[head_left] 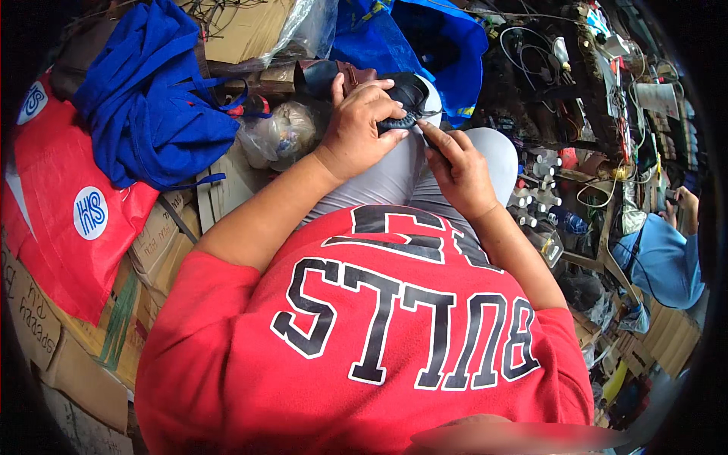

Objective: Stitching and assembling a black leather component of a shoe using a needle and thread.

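Crammed on every side — with a blue cloth bag (152, 98) and a red bag (64, 227) well to the left of the hands, a clear plastic bag (280, 136) just beside the left one, a bright blue bag (461, 45) beyond both, and small bottles (537, 189) off to the right. Farther right, another person's blue sleeve (663, 262).

Clasped in the left hand (360, 125), thumb below and fingers over the top: a black shoe-like piece (408, 95), above the lap in grey trousers (368, 182). Brought up to its near edge: the right hand (464, 173), fingertips drawn close together — cannot tell whether around a slim tool, too small there to make out.

Could twist or slide on the smooth cloth, being rounded, should the left hand slacken. Might also nick the left thumb, so near the right fingertips, if pushed too hard with anything sharp.
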`<state>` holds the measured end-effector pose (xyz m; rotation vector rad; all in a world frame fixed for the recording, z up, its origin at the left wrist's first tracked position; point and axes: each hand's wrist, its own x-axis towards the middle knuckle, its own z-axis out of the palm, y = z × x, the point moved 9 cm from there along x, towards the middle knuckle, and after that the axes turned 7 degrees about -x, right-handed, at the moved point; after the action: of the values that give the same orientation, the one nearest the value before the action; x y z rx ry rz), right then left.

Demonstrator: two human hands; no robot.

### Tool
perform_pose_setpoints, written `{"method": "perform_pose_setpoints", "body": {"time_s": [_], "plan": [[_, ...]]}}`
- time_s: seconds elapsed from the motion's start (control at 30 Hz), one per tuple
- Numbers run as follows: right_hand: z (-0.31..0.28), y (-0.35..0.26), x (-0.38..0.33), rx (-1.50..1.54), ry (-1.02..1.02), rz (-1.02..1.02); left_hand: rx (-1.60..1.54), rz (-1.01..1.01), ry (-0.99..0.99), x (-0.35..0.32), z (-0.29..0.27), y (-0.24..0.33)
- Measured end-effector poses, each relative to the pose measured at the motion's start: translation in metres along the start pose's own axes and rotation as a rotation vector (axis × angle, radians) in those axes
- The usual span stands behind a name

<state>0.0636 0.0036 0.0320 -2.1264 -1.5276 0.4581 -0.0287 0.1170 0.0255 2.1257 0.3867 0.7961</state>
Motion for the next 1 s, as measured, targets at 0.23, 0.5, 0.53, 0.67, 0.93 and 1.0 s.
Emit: {"method": "perform_pose_setpoints", "body": {"time_s": [0.23,0.5,0.53,0.67,0.93,1.0], "plan": [[0.006,0.01,0.004,0.072,-0.041,0.039,-0.008,0.026,-0.014,0.005,0.004,-0.001],[-0.015,-0.009,0.035,0.016,-0.297,0.027,0.012,0.071,-0.07,0.007,0.004,0.005],[-0.014,-0.008,0.043,-0.069,-0.386,0.081,0.011,0.087,-0.083,0.007,0.005,0.007],[0.0,-0.016,0.073,-0.477,-0.789,0.024,0.035,0.154,-0.151,0.009,0.011,0.015],[0.003,-0.019,0.089,-0.305,-0.839,-0.064,-0.034,0.164,-0.145,0.015,0.002,0.007],[0.001,0.004,0.077,0.002,-0.82,0.248,-0.048,0.158,-0.137,0.018,0.0,0.004]]}}
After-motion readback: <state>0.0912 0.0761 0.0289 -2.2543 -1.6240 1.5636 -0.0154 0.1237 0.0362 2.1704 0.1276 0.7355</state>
